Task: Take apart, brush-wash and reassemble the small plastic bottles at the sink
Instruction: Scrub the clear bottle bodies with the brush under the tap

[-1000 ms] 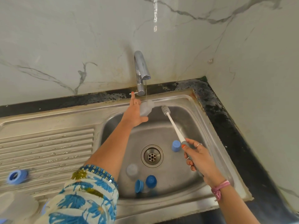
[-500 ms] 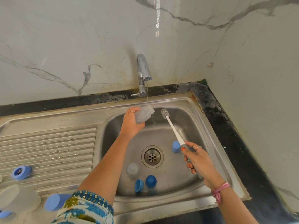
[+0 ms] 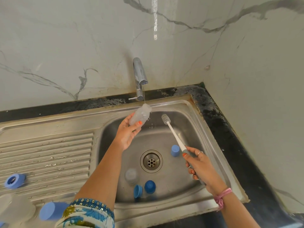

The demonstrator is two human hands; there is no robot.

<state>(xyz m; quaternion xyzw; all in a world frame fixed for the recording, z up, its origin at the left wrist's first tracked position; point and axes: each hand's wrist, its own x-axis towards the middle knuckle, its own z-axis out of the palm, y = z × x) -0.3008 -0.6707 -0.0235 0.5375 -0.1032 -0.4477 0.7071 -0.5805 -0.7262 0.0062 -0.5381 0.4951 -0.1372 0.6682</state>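
Keep your left hand (image 3: 127,134) gripping the bottle (image 3: 140,114) under the tap (image 3: 140,76) stream, turning it, while your right hand (image 3: 203,168) holds the brush (image 3: 172,130) ready.

No legible text, labels, brand marks, numbers or signs anywhere in view.
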